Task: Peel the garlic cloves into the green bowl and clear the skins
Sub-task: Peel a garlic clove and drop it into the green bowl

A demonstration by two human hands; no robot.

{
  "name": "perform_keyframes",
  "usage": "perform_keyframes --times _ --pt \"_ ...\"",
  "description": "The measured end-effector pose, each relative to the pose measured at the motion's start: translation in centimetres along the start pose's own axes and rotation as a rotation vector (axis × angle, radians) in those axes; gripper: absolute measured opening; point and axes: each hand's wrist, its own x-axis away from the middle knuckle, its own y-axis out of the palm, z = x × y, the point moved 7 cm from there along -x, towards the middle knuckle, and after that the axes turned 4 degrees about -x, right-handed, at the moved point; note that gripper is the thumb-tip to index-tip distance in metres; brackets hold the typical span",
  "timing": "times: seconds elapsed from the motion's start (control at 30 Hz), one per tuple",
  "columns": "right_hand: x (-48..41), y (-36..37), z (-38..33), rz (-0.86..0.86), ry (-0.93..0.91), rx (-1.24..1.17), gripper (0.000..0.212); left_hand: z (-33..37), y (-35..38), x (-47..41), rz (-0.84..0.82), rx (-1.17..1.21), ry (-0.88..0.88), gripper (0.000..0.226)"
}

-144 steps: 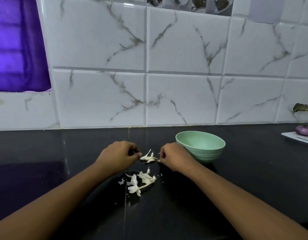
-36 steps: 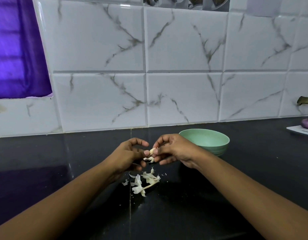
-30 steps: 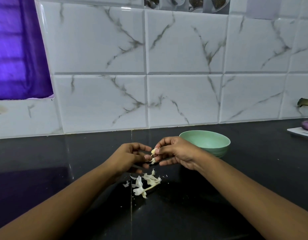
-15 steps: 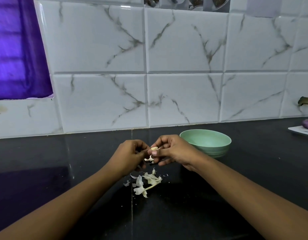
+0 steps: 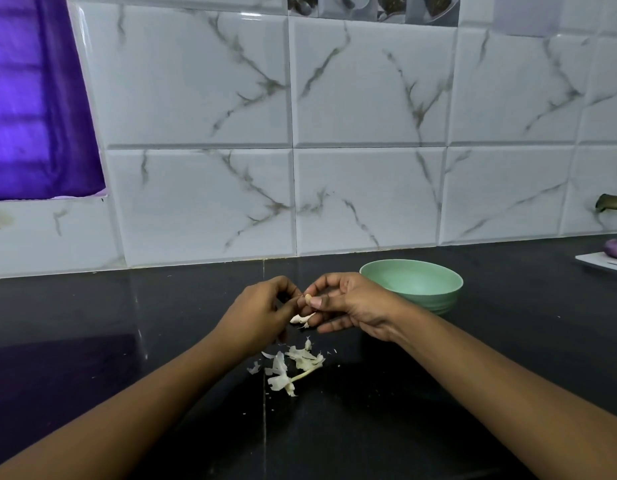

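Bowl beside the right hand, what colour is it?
The bowl is plain pale green, clearest in the head view.

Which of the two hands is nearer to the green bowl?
The right hand: it overlaps the rim of the green bowl in the head view, while the left hand sits farther left, beyond the garlic clove held between them.

We pinch one small, pale garlic clove between the fingertips of our right hand and left hand, up above the dark counter. A white bit of skin hangs just under it. More white skins lie in a little pile on the counter, closer to us. The green bowl sits upright just behind our right hand.
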Motion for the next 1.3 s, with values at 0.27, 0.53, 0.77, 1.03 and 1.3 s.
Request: perform_keyframes --times 0.27,0.53,0.77,1.03,1.3 --pt "0.1 -0.4 -0.3 0.026 0.005 -0.008 0.006 -0.1 -0.7 -0.1 -0.091 -0.009 -0.034 0.008" --pt "0.0 -0.2 0.0 0.011 0.012 0.053 0.007 -0.7 -0.8 0.6 -0.382 0.114 -0.120 0.023" --pt "0.0 -0.5 0.0 0.017 -0.001 0.078 0.009 -0.9 -1.2 0.4 -0.330 0.153 -0.146 0.016" --pt "0.2 -1.5 -1.1 0.105 -0.052 0.563 0.009 -0.2 -3.0 -0.1 -0.120 -0.071 -0.037 0.026" --pt "0.1 -1.5 -0.6 0.040 -0.015 0.993 0.012 -1.1 -0.9 0.1 -0.267 -0.195 -0.053 0.031"
